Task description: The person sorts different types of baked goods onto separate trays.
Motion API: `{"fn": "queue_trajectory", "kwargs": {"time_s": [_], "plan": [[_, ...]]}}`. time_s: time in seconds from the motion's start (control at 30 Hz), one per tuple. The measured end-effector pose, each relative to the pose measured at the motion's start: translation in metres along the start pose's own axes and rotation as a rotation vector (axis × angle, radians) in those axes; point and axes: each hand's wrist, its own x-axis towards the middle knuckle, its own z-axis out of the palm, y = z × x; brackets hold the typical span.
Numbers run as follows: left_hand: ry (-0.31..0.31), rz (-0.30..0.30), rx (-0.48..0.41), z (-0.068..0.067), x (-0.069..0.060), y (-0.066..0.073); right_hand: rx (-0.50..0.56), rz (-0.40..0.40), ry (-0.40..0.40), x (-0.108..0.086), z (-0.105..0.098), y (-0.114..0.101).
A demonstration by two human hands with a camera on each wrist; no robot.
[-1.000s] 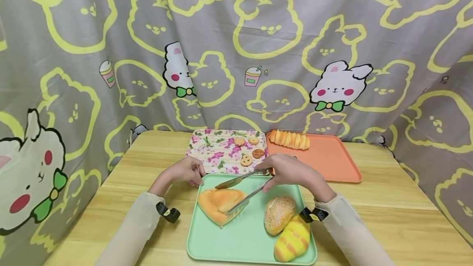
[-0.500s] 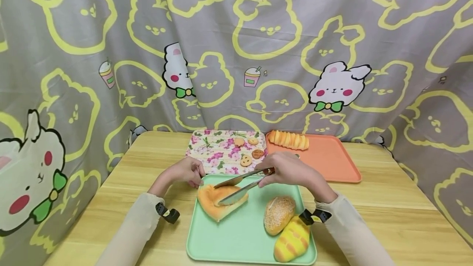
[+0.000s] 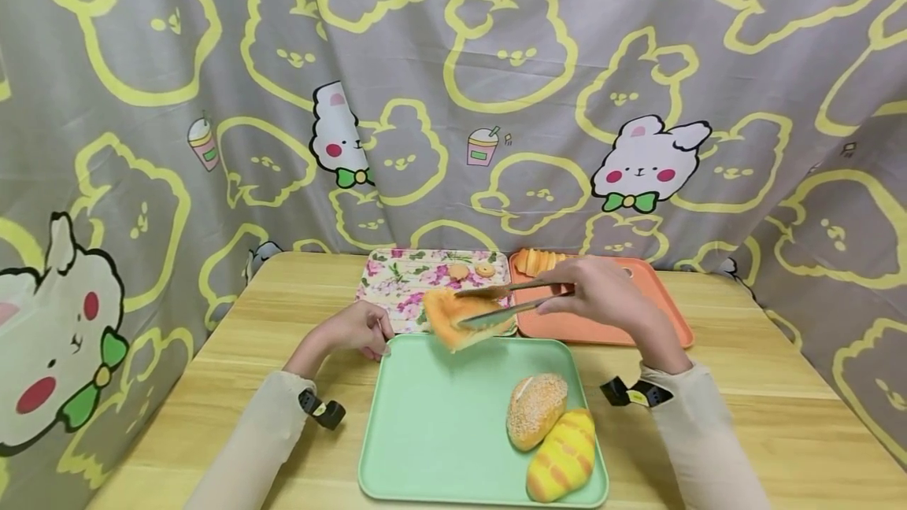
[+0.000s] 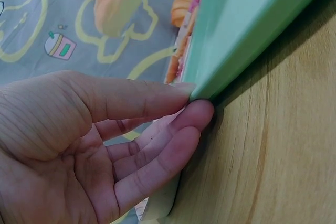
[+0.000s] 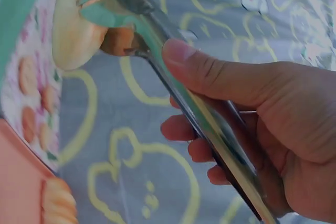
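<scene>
My right hand grips a pair of metal tongs, thumb on one arm and fingers round the other. Between the tong ends a golden bread piece hangs raised over the far edge of the green tray, partly covering the floral tray. The right wrist view shows fork-like prongs against the bread. My left hand pinches the green tray's far left corner between thumb and fingers, as the left wrist view shows up close. A seeded bun and a yellow striped bread lie at the tray's right.
On the orange tray at the back right lies a ridged bread roll, partly hidden by my right hand. Small cookies sit on the floral tray. A patterned curtain hangs behind the wooden table.
The tongs have closed on the golden bread and lifted it off the green tray, carrying it away and to the right. My left hand has stayed at the tray corner.
</scene>
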Motion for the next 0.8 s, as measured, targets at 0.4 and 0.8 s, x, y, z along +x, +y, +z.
{"fn": "queue_trajectory", "kwargs": {"time_s": [0.4,0.8], "plan": [[0.008,0.003,0.015,-0.001,0.000,-0.001,-0.252,0.260,0.183,-0.038,-0.051,0.041],[0.002,0.001,-0.003,0.000,0.001,0.000,-0.263,0.533,0.116,-0.068,-0.071,0.086]]}}
